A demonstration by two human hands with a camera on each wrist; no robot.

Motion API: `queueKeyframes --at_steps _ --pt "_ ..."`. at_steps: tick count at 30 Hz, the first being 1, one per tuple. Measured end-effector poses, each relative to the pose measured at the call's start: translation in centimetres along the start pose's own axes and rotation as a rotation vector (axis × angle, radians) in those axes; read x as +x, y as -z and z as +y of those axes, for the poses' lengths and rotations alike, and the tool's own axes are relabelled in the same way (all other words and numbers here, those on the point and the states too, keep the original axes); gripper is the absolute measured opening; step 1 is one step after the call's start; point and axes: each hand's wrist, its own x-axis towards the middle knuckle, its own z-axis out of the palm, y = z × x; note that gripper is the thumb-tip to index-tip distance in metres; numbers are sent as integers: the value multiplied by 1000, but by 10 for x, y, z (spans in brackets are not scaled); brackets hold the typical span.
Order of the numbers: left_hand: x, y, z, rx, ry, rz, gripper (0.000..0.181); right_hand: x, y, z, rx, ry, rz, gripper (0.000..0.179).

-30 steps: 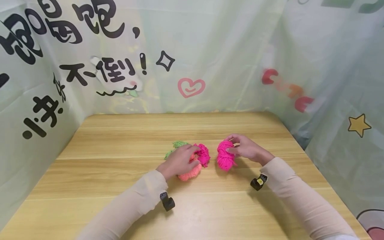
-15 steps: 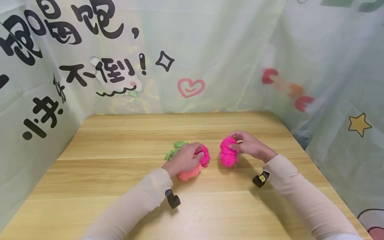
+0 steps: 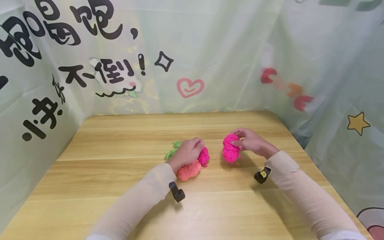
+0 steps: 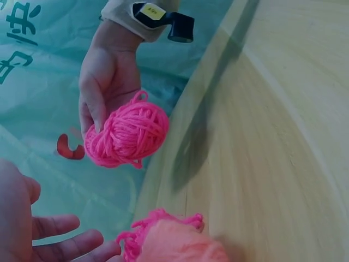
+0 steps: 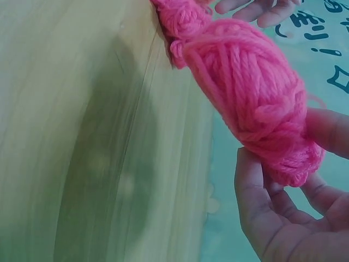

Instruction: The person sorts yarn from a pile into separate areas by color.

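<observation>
A hot-pink skein of yarn is pinched at one end by my right hand, held up off the table with its shadow below. The right wrist view shows thumb and fingers around the lower end of this pink yarn. My left hand is over the other skeins, its fingers extended and holding nothing in the left wrist view. Beneath and beside it lie a coral skein, a second pink skein and green yarn, partly hidden by the hand.
The wooden table bears the small cluster of yarn near its middle. A printed cloth backdrop rises behind the table and along both sides. Each wrist wears a small black camera.
My right hand has moved slightly right and away from me with the pink skein. My left hand has shifted right and up over the cluster, uncovering more of the coral skein.
</observation>
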Motion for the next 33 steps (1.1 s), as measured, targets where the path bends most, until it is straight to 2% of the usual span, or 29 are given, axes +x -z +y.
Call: queueKeyframes --at_steps 6,11,18,26,33 --pt "6 -5 5 52 46 -68 33 2 5 1 3 -7 2 34" --pt "9 -10 8 155 20 -104 34 3 8 1 -7 -13 11 34" --pt "9 -17 14 286 21 -149 37 4 14 2 -5 -23 14 35" --pt "9 -24 18 349 37 -179 39 6 19 2 16 -19 12 36" --pt "10 -29 15 417 -8 -191 34 9 20 1 15 -25 15 37"
